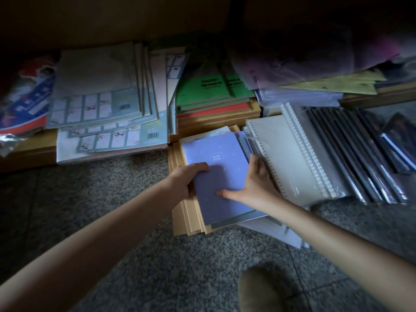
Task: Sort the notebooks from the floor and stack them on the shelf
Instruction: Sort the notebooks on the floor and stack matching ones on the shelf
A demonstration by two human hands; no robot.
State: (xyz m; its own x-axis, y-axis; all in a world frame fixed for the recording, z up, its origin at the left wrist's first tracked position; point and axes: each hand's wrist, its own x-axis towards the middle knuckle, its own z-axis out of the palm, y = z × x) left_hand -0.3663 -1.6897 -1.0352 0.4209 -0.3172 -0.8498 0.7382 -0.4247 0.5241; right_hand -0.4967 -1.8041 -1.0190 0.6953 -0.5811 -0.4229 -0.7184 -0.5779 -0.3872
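A purple notebook (221,167) marked NOTE BOOK lies on top of a small pile over tan notebooks (183,215) on the speckled floor. My left hand (188,180) grips the pile's left edge, fingers curled over the purple cover. My right hand (252,188) holds the pile's right side, thumb lying flat across the cover and fingers tucked down between this pile and the grey spiral notebook (292,154) beside it.
Light blue workbooks (96,109) are piled at the left, green and red pads (213,95) behind, dark wrapped notebooks (360,154) at the right. A low wooden shelf edge (29,152) runs along the back. My knee (258,289) shows at the bottom.
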